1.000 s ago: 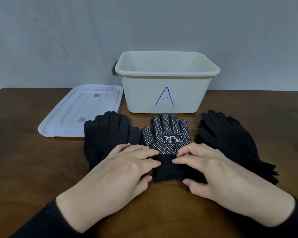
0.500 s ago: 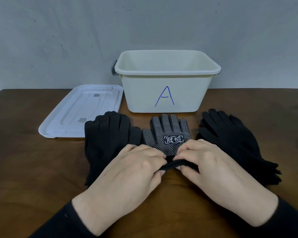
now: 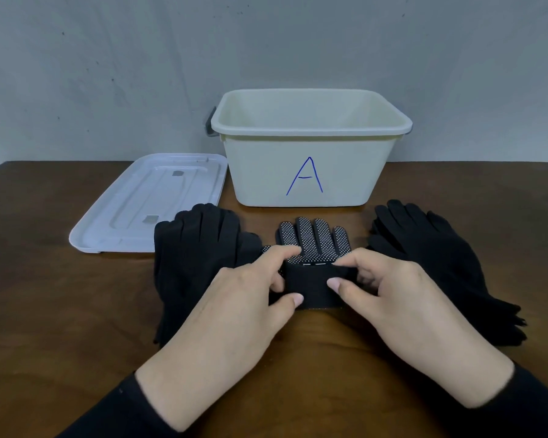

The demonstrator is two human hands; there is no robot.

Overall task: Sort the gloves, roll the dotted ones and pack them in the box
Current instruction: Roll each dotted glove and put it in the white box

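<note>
A black glove with white dots (image 3: 314,238) lies flat in front of the cream box marked "A" (image 3: 307,172), fingers pointing at the box. Its plain cuff end (image 3: 310,286) is folded up over the palm and covers most of the white label. My left hand (image 3: 244,298) pinches the fold's left side, thumb beneath and fingers on top. My right hand (image 3: 393,295) pinches the right side the same way. A pile of plain black gloves (image 3: 190,257) lies to the left and another pile of black gloves (image 3: 437,260) to the right.
The box's white lid (image 3: 146,203) lies upside down at the left, partly under the left glove pile. The box is open and I see nothing inside. Brown wooden table (image 3: 45,311) stretches to both sides, with a grey wall behind.
Both hands went from lying flat on the cuff to pinching it, and they have rolled the cuff end forward over the palm, hiding most of the white label.
</note>
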